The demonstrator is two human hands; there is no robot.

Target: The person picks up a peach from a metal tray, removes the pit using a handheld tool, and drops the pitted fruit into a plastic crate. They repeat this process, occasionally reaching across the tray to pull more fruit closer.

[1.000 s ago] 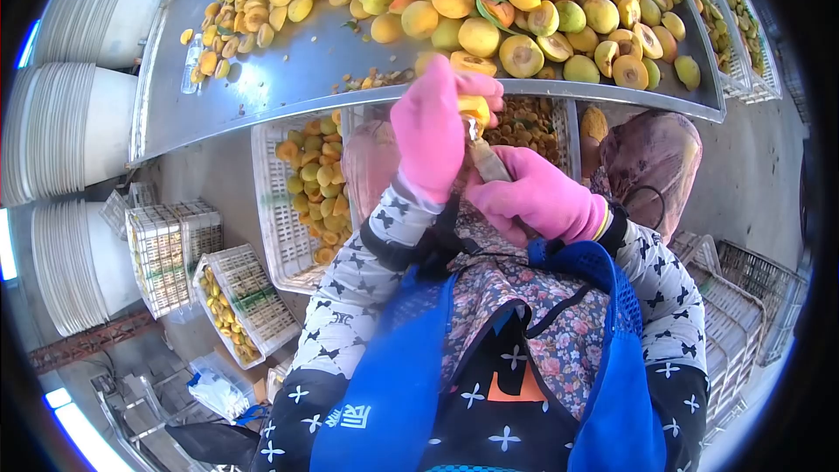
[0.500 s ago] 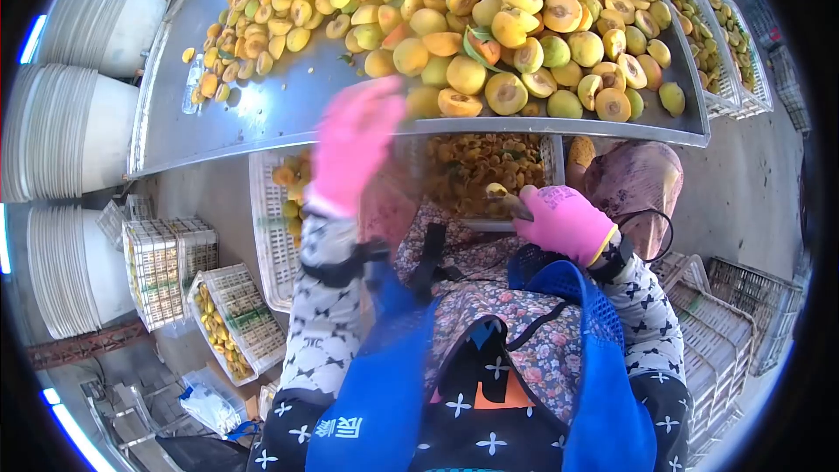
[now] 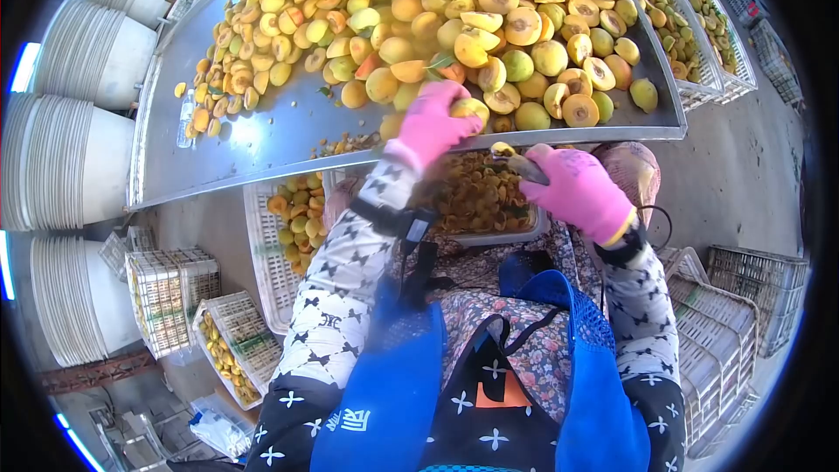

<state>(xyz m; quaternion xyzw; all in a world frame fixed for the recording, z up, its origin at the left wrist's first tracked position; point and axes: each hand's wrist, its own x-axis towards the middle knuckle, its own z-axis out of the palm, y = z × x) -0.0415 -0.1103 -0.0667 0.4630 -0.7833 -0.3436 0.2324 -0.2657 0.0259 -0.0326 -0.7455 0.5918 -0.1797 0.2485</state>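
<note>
My left hand (image 3: pixel 431 128), in a pink glove, is closed around a yellow peach half (image 3: pixel 472 111) at the near edge of the fruit pile. My right hand (image 3: pixel 587 192), also gloved in pink, grips a small metal pitting tool (image 3: pixel 530 170), pointing left. A bit of yellow flesh shows at the tool's tip. Many peach halves (image 3: pixel 522 26), several showing brown hollows, lie heaped on the metal table (image 3: pixel 288 135). Below both hands, a crate (image 3: pixel 476 197) holds brown pits and scraps.
A white crate of peaches (image 3: pixel 301 218) stands under the table's left side. Two crates of halves (image 3: pixel 673 31) sit beyond its right end. Stacked white tubs (image 3: pixel 87 153) line the left. More crates (image 3: pixel 712 341) are at the right. A clear bottle (image 3: pixel 186 118) lies on the table.
My left hand has moved right, from the table's front edge to the pile, and now holds a peach half. My right hand has risen slightly with the tool. The view has shifted a little.
</note>
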